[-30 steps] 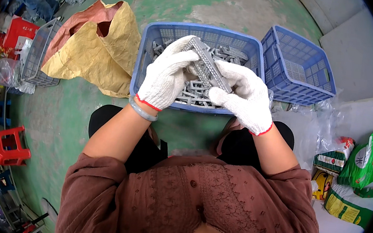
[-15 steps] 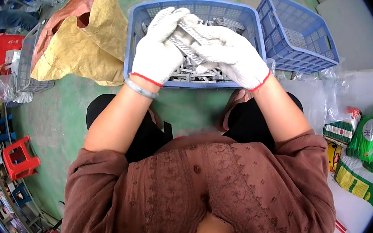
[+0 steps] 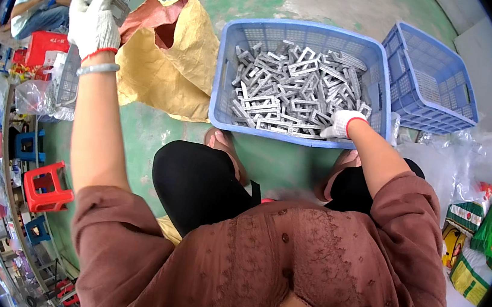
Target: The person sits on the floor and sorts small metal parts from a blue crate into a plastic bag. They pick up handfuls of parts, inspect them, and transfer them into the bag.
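My left hand (image 3: 95, 21), in a white glove with a red cuff, is raised at the far left beside the yellow sack. Its fingers are bent around grey metal frame pieces (image 3: 118, 9), partly hidden by the glove. A blue plastic basket (image 3: 296, 138) stands in front of my feet, holding many loose rectangular metal frames (image 3: 304, 69). My right hand (image 3: 344, 124), gloved the same way, is down in the basket's near right corner. Its fingers are curled against the metal frames, and what they grip is hidden.
The open yellow woven sack (image 3: 163, 77) stands left of the basket, by a grey crate (image 3: 68, 82). A second blue basket (image 3: 430, 111) is at the right. A red stool (image 3: 48, 187) and shelves line the left. Another person (image 3: 42, 0) sits at the far left.
Both hands were together above the basket with metal frames between them. My left hand has swung far left with pieces; my right has dropped into the basket. The view has shifted left.
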Motion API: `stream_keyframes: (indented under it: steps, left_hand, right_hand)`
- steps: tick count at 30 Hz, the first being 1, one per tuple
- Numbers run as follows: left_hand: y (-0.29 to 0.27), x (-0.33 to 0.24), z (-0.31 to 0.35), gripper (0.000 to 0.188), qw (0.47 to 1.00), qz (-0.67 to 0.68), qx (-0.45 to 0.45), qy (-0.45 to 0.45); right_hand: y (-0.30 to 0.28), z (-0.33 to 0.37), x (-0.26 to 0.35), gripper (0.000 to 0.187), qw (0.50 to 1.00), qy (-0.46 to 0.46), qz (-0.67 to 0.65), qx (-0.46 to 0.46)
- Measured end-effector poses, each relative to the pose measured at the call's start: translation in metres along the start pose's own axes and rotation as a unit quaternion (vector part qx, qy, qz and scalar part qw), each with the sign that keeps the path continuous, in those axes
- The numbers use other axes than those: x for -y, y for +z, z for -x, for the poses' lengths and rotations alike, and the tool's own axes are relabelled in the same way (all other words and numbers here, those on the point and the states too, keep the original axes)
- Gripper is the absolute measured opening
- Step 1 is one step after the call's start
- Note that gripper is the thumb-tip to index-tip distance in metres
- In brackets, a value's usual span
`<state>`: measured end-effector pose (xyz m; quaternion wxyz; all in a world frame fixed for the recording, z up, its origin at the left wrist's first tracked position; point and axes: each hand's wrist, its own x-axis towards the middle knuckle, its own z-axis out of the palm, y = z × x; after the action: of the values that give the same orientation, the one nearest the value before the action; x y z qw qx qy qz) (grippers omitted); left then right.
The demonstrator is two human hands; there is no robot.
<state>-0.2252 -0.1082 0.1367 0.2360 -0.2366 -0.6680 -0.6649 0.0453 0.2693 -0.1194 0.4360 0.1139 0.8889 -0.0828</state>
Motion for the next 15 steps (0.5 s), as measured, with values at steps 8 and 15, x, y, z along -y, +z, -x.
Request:
stream_keyframes:
  steps: [8, 15]
  left_hand:
    - [-0.055, 0.099, -0.011, 0.054, 0.942, -0.187, 0.178, -0.216]
    - [-0.049, 0.052, 0.009, 0.042, 0.804, -0.494, 0.300, -0.145]
  right_hand:
    - [0.016, -0.012, 0.006, 0.041, 0.989, -0.052, 0.137, -0.034]
    - [-0.022, -0.018, -0.036, 0.037, 0.983, -0.118, -0.132, -0.041]
